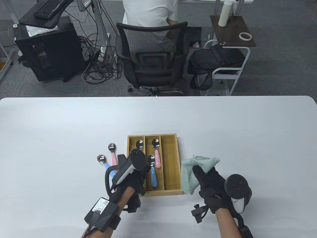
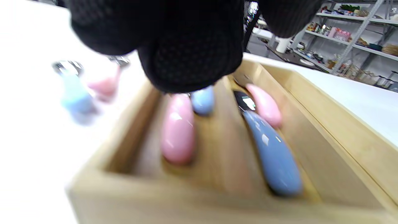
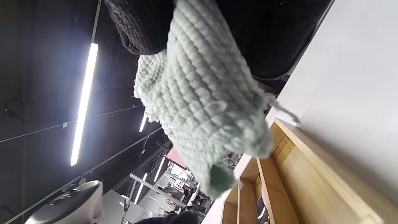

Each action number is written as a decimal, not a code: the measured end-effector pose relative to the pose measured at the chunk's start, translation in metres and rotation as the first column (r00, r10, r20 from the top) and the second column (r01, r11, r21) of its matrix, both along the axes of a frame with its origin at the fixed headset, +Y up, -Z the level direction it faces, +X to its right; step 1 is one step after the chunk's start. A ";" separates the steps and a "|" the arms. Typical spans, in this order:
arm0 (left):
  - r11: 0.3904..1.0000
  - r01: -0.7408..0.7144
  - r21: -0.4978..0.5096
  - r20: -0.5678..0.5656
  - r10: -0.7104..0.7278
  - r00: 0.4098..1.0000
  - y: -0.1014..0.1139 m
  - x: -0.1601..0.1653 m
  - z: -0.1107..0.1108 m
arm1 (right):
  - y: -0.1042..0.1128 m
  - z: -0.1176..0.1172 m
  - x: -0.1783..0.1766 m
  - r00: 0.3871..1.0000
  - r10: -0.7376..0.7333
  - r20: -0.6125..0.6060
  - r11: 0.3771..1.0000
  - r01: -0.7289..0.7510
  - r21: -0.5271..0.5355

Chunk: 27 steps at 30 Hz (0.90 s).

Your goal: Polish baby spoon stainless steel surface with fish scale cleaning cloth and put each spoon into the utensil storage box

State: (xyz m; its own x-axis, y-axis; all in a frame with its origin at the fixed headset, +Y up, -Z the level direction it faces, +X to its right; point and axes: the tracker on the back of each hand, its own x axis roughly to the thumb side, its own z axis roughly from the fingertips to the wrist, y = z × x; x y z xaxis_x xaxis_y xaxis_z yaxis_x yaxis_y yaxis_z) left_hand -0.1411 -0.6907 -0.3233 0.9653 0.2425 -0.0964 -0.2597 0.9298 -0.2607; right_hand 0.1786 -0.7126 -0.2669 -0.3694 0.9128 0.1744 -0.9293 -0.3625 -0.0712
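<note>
Lower centre, my left hand hovers over the box, grip unclear; right hand clamps the cloth, which may snag the rim.

Black mesh office chair, seated person, side table, tape roll.

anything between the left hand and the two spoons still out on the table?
Nothing visible. The pink spoon and the blue spoon lie on bare table just left of the storage box; the left hand hovers over the box's left compartment.
</note>
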 end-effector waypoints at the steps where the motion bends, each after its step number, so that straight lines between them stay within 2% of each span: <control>1: 1.000 0.013 0.020 -0.021 -0.013 1.000 0.007 -0.011 -0.002 | 0.000 0.000 0.000 1.000 0.005 -0.002 1.000 -0.005 0.000; 4: 0.995 0.086 0.042 -0.105 -0.081 0.991 0.016 -0.040 -0.006 | 0.000 0.000 -0.001 1.000 0.020 -0.008 1.000 -0.020 0.000; 7: 0.984 0.176 -0.007 -0.177 -0.175 0.969 0.008 -0.063 -0.011 | -0.001 -0.001 -0.003 0.999 0.037 -0.012 0.999 -0.037 -0.001; 9: 0.961 0.233 -0.150 -0.173 -0.257 0.951 -0.008 -0.074 -0.015 | -0.002 -0.001 -0.004 0.999 0.052 -0.016 0.999 -0.052 -0.004; 11: 0.948 0.210 -0.241 -0.160 -0.252 0.955 -0.021 -0.078 -0.017 | -0.003 -0.001 -0.005 0.998 0.063 -0.017 0.998 -0.063 -0.005; 13: 0.943 0.192 -0.271 -0.156 -0.240 0.958 -0.030 -0.077 -0.017 | -0.003 -0.001 -0.005 0.997 0.073 -0.018 0.997 -0.073 -0.006; 16: 0.916 0.246 -0.317 -0.129 -0.298 0.946 -0.042 -0.074 -0.019 | -0.003 -0.001 -0.005 0.996 0.087 -0.019 0.996 -0.088 -0.006; 27: 0.894 0.282 -0.348 -0.152 -0.350 0.924 -0.054 -0.069 -0.029 | -0.004 -0.002 -0.009 0.991 0.126 -0.039 0.992 -0.126 -0.009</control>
State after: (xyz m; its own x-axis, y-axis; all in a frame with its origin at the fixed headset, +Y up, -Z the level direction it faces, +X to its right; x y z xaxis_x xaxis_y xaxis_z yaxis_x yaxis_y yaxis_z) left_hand -0.2099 -0.7447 -0.3521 0.9356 -0.1483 -0.3205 -0.0453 0.8496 -0.5255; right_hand 0.1698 -0.7170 -0.2691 -0.4749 0.8614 0.1802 -0.8781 -0.4775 -0.0311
